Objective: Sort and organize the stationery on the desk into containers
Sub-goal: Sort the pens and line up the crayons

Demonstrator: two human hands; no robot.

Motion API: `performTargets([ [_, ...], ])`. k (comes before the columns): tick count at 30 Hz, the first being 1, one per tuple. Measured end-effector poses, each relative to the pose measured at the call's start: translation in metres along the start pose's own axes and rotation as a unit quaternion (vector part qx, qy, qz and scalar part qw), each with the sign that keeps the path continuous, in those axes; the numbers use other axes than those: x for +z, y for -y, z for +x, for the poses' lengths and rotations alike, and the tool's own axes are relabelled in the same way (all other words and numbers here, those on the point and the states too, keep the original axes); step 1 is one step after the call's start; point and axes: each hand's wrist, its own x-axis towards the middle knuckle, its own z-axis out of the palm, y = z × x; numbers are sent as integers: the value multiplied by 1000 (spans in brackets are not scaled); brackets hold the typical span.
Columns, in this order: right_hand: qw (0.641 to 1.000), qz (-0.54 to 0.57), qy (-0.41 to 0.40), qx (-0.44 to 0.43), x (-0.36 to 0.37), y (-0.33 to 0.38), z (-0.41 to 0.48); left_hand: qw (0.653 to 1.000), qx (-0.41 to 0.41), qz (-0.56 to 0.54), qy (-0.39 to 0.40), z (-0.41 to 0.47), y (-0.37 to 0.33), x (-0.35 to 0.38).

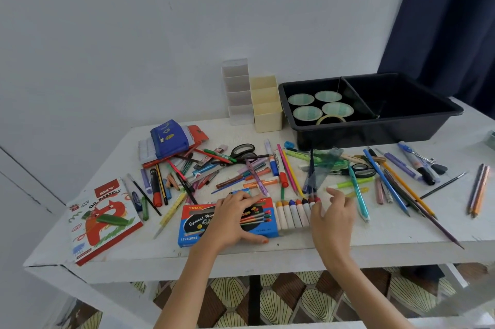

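Observation:
A blue crayon box [192, 224] lies near the front edge of the white desk [375, 237]. My left hand [235, 217] rests across its lid, fingers at the far edge and thumb at the near edge. A row of paper-wrapped crayons [293, 212] sticks out of the box's right end. My right hand [333, 217] is at the right end of that row, fingers loosely spread and touching the last crayons. Pens, pencils and markers [241, 173] are scattered across the desk.
A black two-part tray [401, 125] at the back right holds tape rolls [308, 113]. Beside it stand a cream divided organizer [267, 114] and a white one [237, 93]. An oil pastels box [101, 219] lies front left, a blue pouch [170, 138] behind it, and scissors [242, 152] mid-desk.

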Motion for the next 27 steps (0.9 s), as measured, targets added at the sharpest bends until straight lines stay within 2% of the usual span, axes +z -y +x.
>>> performTargets([
  [3, 995, 83, 16, 55, -4, 6, 2, 1000, 0, 0, 0, 2, -1, 1],
  [10, 991, 101, 80, 20, -7, 14, -9, 1000, 12, -8, -4, 4, -5, 5],
  [16, 973, 172, 155, -3, -1, 28, -30, 999, 29, 0, -21, 10, -16, 15],
  [22, 976, 152, 113, 103, -14, 10, -12, 998, 31, -38, -34, 7, -16, 13],
  [24, 949, 210, 161, 170, -18, 8, -4, 996, 38, -65, -48, 7, -19, 11],
  [27, 851, 365, 263, 271, -28, 15, 2, 992, 54, -95, -57, 8, -24, 8],
])
